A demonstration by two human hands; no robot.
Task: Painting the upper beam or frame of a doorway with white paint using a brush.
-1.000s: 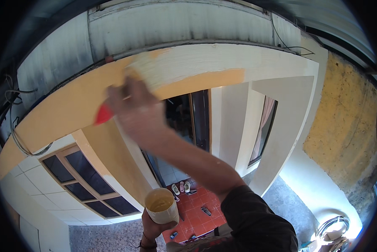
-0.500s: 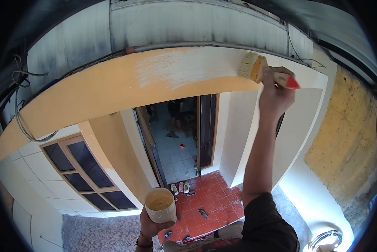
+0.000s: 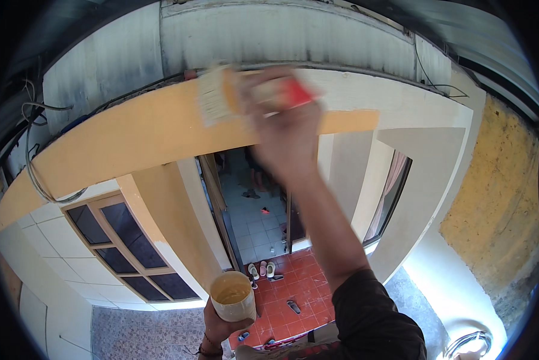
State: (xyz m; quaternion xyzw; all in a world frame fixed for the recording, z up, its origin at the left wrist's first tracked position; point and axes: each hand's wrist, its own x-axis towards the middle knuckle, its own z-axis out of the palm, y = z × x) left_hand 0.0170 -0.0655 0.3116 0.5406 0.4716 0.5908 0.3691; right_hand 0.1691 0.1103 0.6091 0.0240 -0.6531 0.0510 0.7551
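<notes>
My right hand [image 3: 287,123] is raised and closed round the handle of a wide paintbrush [image 3: 216,96], blurred by motion. The handle's end is red, and the pale bristles lie against the orange beam [image 3: 125,129] above the doorway. White paint [image 3: 353,93] covers the beam's upper part to the right of my hand; an orange strip shows below it. Low in front of me, my left hand [image 3: 216,324] grips a pale, paint-smeared tub [image 3: 236,310] with some cream-coloured paint inside. My right arm hides part of the beam and doorway.
Loose cables [image 3: 32,162] hang at the left end of the beam. Far below, shoes [image 3: 262,269] stand on red tiles [image 3: 281,289] by the doorway. A person's legs [image 3: 257,178] show indoors. A coiled hose or cable [image 3: 470,343] lies at lower right.
My right hand has swept the brush left along the beam, from its right part to the left end of the white streaks. My left hand holds the tub in nearly the same place.
</notes>
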